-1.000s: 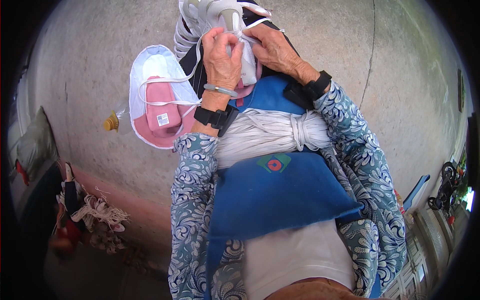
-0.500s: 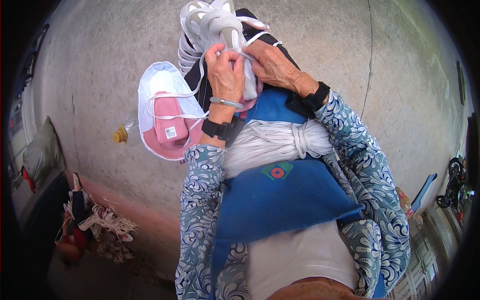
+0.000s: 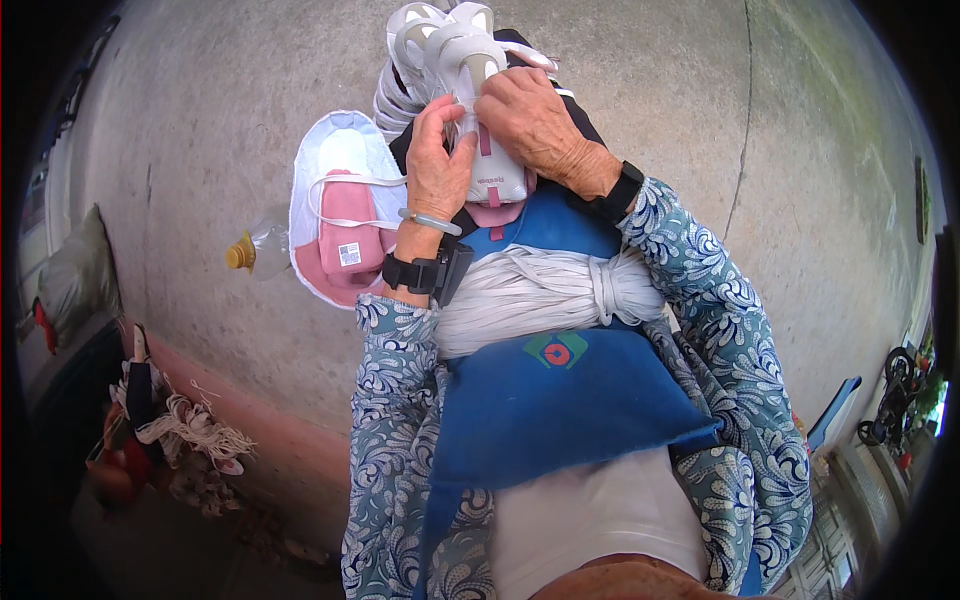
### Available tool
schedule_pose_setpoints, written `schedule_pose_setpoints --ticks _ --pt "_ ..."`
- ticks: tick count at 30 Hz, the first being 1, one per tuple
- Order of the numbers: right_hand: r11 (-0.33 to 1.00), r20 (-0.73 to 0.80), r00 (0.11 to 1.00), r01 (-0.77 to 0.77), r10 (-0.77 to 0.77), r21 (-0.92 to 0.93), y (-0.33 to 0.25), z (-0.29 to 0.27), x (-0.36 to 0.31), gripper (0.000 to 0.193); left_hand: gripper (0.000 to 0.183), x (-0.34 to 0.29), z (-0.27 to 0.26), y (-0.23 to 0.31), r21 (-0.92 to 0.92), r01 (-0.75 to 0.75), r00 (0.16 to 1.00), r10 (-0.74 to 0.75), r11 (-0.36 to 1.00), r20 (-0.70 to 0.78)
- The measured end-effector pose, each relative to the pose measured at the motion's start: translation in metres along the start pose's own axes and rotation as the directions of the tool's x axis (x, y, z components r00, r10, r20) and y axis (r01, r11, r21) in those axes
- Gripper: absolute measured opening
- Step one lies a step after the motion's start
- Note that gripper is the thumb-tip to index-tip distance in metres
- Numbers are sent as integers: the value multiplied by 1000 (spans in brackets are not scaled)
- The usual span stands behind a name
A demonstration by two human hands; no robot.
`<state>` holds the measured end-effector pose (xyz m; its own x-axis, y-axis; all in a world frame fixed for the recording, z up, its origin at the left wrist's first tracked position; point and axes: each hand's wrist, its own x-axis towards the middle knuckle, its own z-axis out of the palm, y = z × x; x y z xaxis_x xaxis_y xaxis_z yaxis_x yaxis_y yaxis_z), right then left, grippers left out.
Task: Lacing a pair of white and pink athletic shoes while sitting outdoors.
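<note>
A grey-and-white shoe upper with a padded tongue and pink tabs lies over my lap. My left hand is closed on its left side, fingertips and thumb at the lacing edge. My right hand curls over the opposite edge, with its fingertips pressed to the upper; what lies under them is hidden. To the left of my left hand rests a white-and-pink shoe upper, with a white shoelace looped across it. A thick bundle of white shoelaces is on my blue apron.
More grey-and-white shoe uppers are stacked beyond my hands. A clear plastic bottle with a yellow cap lies on the concrete floor. A full sack and a bunch of pale cords are at the left.
The tongue with its pink tabs now shows between my hands. The lace strands stretched from my fingers are no longer seen there. My right hand has turned palm-down over the upper.
</note>
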<state>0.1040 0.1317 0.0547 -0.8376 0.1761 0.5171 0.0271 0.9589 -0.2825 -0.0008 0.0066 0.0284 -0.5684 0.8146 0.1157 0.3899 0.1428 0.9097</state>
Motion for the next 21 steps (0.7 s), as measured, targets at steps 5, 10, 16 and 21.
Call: schedule_pose_setpoints --ticks 5,10,16,21 --pt "583 388 921 -324 15 745 -69 -58 7 12 47 -9 -17 3 144 -87 996 85 986 18" --pt "661 402 778 -625 482 415 -44 -27 9 16 51 -9 -8 9 289 -86 996 83 953 21" --pt "879 221 859 -476 462 15 -32 15 8 16 47 -1 2 7 394 74 997 -72 916 -20" --pt "897 196 876 -439 441 -56 -26 25 -3 18 45 10 -13 -13 301 36 992 -70 953 103"
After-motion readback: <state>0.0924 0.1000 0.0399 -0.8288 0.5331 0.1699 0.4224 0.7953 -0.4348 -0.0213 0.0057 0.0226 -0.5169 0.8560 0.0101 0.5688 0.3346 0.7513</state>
